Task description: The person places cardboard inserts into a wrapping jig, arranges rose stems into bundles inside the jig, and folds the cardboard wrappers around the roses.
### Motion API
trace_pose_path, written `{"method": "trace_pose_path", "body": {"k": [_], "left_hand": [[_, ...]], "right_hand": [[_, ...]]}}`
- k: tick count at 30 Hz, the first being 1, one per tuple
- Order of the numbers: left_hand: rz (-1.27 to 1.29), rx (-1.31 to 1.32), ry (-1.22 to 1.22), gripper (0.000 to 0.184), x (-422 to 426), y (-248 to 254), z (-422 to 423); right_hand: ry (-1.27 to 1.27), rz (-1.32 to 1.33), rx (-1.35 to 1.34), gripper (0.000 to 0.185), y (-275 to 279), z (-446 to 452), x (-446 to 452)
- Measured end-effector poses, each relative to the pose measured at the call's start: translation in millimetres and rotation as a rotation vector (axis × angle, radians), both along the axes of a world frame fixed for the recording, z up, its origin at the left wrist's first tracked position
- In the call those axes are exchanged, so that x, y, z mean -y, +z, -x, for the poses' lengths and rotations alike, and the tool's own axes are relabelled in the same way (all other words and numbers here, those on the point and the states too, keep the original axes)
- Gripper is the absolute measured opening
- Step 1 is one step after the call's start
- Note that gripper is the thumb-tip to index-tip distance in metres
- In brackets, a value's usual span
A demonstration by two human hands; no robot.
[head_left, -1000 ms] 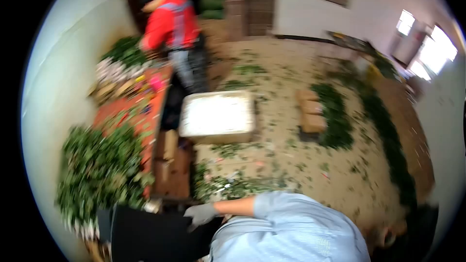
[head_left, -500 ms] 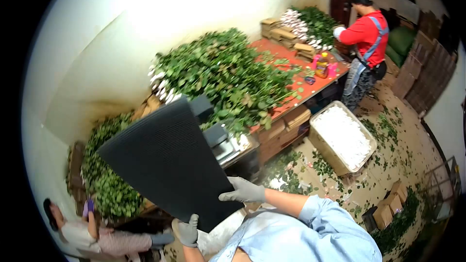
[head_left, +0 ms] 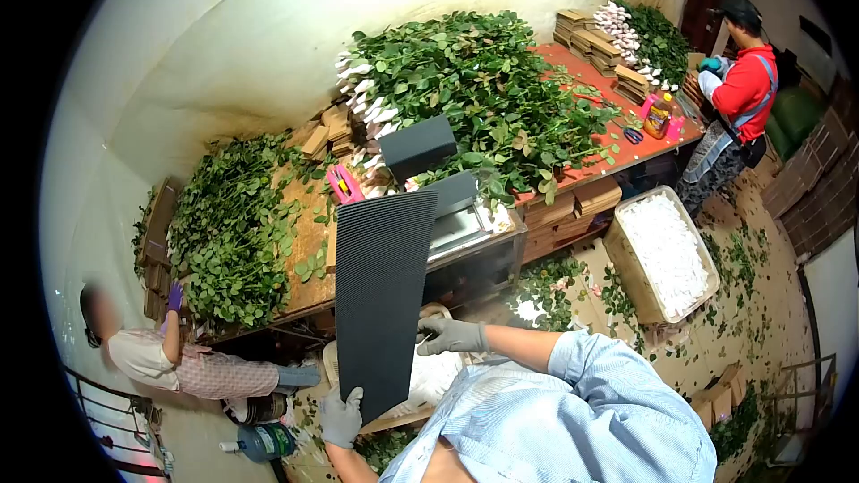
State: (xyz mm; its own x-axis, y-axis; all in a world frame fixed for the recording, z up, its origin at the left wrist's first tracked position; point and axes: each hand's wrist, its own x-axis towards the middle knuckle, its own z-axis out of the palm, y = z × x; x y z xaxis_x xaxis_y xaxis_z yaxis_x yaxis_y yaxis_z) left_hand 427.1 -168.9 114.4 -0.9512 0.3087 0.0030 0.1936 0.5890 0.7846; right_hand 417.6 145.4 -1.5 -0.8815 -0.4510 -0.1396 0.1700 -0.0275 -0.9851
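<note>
A long black corrugated sheet (head_left: 383, 291) stands tilted in front of me, its ribbed face towards me. Gloved in grey, my left hand (head_left: 341, 418) is closed on its lower left edge, thumb on the ribbed face. My right hand (head_left: 455, 336), in a matching glove, is at the sheet's right edge with thumb and fingers apart; whether the fingertips touch the edge I cannot tell. Behind the lower part of the sheet is a bin of white pieces (head_left: 437, 374), partly hidden. Just beyond the sheet's top, a dark grey box-shaped part (head_left: 419, 148) rises from a metal-topped unit (head_left: 458, 231).
Leafy stems with white-wrapped heads (head_left: 465, 89) cover much of the red table (head_left: 582, 67). More greenery (head_left: 228, 224) lies left. A tub of white pieces (head_left: 667, 255) stands right. One co-worker (head_left: 747, 85) is at the far right, another (head_left: 157, 358) at the left. Leaves litter the floor.
The black sheet has swung more upright and narrower in view, its top moving right. My right hand has shifted from the sheet's face to its right edge. The view has turned left.
</note>
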Motion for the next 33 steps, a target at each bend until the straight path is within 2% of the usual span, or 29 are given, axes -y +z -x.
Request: {"method": "trace_pose_path", "body": {"k": [3, 5, 7, 8, 9, 11, 12, 13, 14, 15, 16, 18, 19, 21, 23, 24, 25, 27, 29, 30, 32, 33], "left_hand": [[0.059, -0.004, -0.015, 0.026, -9, 8, 6], [-0.139, -0.044, -0.007, 0.027, -23, 12, 14], [-0.126, -0.154, 0.051, 0.030, -50, 42, 25], [-0.203, -0.111, 0.047, 0.031, -48, 31, 42], [-0.213, -0.128, 0.040, 0.032, -57, 44, 53], [-0.339, -0.081, -0.051, 0.043, -74, 61, 80], [-0.367, -0.098, -0.075, 0.043, -85, 71, 93], [-0.296, -0.119, -0.068, 0.039, -95, 80, 108], [-0.372, -0.119, -0.079, 0.035, -106, 79, 127], [-0.305, -0.155, -0.075, 0.034, -114, 77, 150], [-0.112, -0.213, -0.048, 0.037, -133, 93, 166], [-0.093, -0.326, -0.092, 0.040, -161, 91, 208], [0.010, -0.332, -0.062, 0.040, -184, 102, 219], [0.303, -0.258, 0.004, 0.046, -222, 110, 255], [0.370, -0.302, -0.060, 0.049, -251, 85, 303], [0.421, -0.362, -0.134, 0.053, -265, 69, 324], [0.437, -0.331, -0.132, 0.053, -279, 57, 341], [0.317, -0.245, -0.257, 0.055, -307, 34, 365], [0.422, 0.082, -0.227, 0.055, -335, 27, 385], [0.376, 0.087, -0.255, 0.054, -340, 15, 394], [0.444, 0.120, -0.240, 0.048, -346, -2, 407], [0.455, 0.137, -0.238, 0.048, -350, -6, 412]], "right_hand": [[0.003, -0.007, 0.065, 0.063, 30, 3, 1], [-0.104, 0.216, 0.101, 0.054, 36, 12, 6], [-0.151, 0.144, 0.121, 0.047, 58, 38, -8], [-0.245, 0.109, 0.028, 0.034, 74, 49, -15], [-0.296, 0.151, 0.102, 0.032, 89, 65, -22], [-0.474, 0.163, -0.278, 0.033, 125, 95, -44], [-0.459, 0.109, -0.135, 0.035, 151, 109, -64], [-0.523, 0.091, -0.158, 0.033, 179, 117, -80], [-0.588, 0.186, -0.242, 0.031, 194, 131, -93], [-0.604, 0.038, -0.377, 0.029, 211, 142, -115], [-0.640, 0.166, -0.375, 0.025, 215, 161, -130], [-0.685, 0.206, -0.446, 0.022, 233, 184, -159], [-0.750, 0.074, -0.440, 0.024, 248, 189, -175], [-0.799, 0.109, -0.495, 0.025, 233, 229, -213], [-0.834, -0.087, -0.605, 0.025, 230, 250, -248], [-0.848, -0.070, -0.623, 0.025, 224, 261, -262], [-0.868, -0.096, -0.639, 0.020, 216, 272, -276], [-0.880, -0.057, -0.658, 0.013, 202, 281, -295], [-0.903, -0.132, -0.664, 0.012, 179, 297, -315], [-0.893, -0.058, -0.568, 0.012, 168, 303, -321], [-0.866, 0.067, -0.410, 0.016, 150, 313, -331], [-0.863, -0.076, -0.501, 0.020, 143, 315, -334]]}}
